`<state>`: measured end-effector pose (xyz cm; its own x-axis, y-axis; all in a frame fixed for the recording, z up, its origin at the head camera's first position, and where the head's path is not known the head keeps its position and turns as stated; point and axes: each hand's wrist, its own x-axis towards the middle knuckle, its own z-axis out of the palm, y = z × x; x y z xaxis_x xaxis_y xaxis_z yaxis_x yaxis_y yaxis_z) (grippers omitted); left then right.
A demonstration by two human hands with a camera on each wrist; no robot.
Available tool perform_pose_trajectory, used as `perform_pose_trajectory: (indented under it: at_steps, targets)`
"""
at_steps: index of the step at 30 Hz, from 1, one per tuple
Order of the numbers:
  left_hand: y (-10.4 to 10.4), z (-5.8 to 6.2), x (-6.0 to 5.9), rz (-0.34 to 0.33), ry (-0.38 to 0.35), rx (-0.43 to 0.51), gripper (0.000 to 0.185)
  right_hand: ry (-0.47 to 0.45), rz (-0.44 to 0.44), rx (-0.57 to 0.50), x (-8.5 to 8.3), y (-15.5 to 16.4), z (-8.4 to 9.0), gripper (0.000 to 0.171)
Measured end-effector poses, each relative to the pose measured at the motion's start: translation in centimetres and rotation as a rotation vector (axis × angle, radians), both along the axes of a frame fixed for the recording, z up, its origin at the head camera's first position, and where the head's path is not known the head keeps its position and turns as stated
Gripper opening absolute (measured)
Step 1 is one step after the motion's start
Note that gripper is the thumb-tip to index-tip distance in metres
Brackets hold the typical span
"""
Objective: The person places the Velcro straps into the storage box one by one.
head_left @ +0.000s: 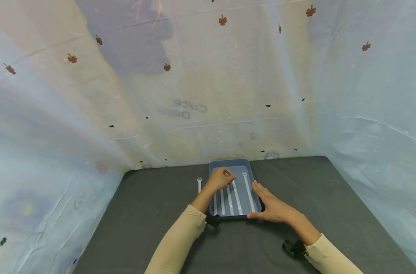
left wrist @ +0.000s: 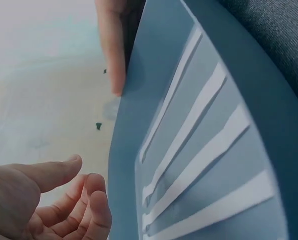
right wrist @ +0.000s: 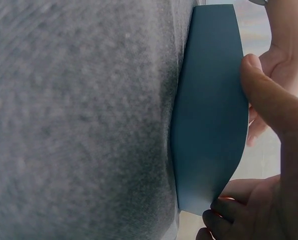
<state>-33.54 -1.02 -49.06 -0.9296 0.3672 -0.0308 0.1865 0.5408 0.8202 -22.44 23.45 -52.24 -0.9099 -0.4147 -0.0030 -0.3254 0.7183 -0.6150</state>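
A blue-grey rectangular tray [head_left: 230, 163] stands on the dark cloth, several flat white straps laid lengthwise in it. The rightmost strap [head_left: 248, 188] shows a slotted head at its far end. Another white strap [head_left: 199, 185] lies on the cloth left of the tray, partly covered by the left forearm. My left hand [head_left: 221, 178] is above the tray's middle; in the left wrist view its thumb and loosely bent fingers stand apart, holding nothing. My right hand [head_left: 271, 205] spans the tray's near right corner, thumb at the near rim and fingers along the right side.
The dark cloth-covered table [head_left: 153, 213] reaches out on both sides of the tray. A pale printed sheet [head_left: 208, 95] hangs behind it and at both sides. Dark bands with small devices [head_left: 293, 248] sit on the wrists.
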Motion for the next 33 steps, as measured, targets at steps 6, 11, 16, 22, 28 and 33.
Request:
perform_pose_trajectory:
  at_steps: [6,11,16,22,28,33]
  targets:
    - [-1.8,0.1,0.0,0.003,0.006,0.064,0.021,-0.001,0.003,-0.001,0.0,0.2,0.0,0.127]
    - [-3.7,0.3,-0.3,0.009,0.001,0.121,0.024,-0.002,0.002,-0.006,0.0,0.2,0.0,0.128]
    - [-5.6,0.2,-0.6,0.041,0.034,0.102,0.023,0.018,0.010,-0.004,0.1,0.2,-0.1,0.128]
    - [-7.5,-0.2,-0.6,0.123,0.059,0.069,0.019,0.026,0.010,-0.004,0.1,0.2,-0.1,0.128]
    - [-9.3,-1.1,-0.9,0.166,0.071,0.080,0.017,0.026,0.003,0.004,0.2,0.1,0.1,0.127]
    - [-10.6,-2.0,-0.9,0.201,0.061,0.032,0.017,0.057,0.004,0.025,0.2,0.1,0.1,0.126]
